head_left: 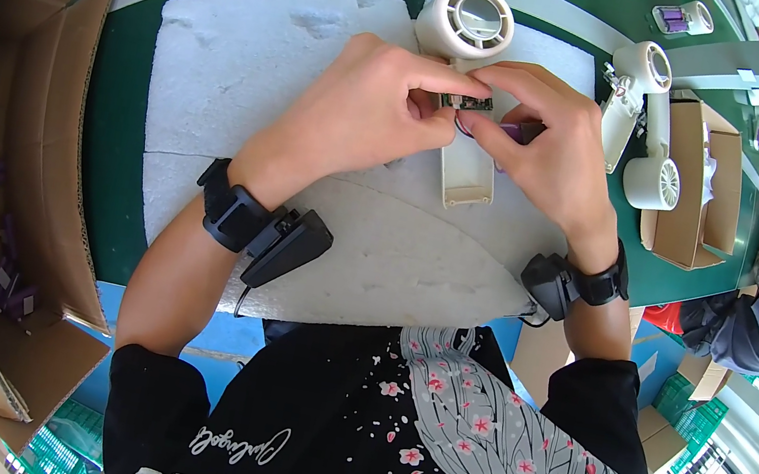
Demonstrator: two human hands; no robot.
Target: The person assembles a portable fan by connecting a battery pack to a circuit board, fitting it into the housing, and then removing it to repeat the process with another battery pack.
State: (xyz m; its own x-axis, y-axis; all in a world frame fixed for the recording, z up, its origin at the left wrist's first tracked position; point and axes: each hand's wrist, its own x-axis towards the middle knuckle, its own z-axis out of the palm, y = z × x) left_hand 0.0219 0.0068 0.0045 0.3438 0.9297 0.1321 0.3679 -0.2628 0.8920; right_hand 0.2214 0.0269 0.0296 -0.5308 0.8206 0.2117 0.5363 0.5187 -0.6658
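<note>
A cream-white handheld fan (pixel 428 34) lies on the foam sheet with its round head away from me. Its handle shell (pixel 467 186) is opened toward me. Over that handle, the thumb and forefinger of my left hand (pixel 358 101) are closed on a small circuit board (pixel 470 104). My right hand (pixel 554 141) is closed around a purple cylindrical battery (pixel 518 132), its fingertips meeting the board's right end. The fingers hide part of the board and battery, so I cannot tell how they join.
White foam (pixel 235 80) covers the green table (pixel 116 120). At right lie more fan parts (pixel 644 71) and a small cardboard box (pixel 690 231). A large carton (pixel 53 129) with several purple batteries stands at left. Another person (pixel 754 329) is at far right.
</note>
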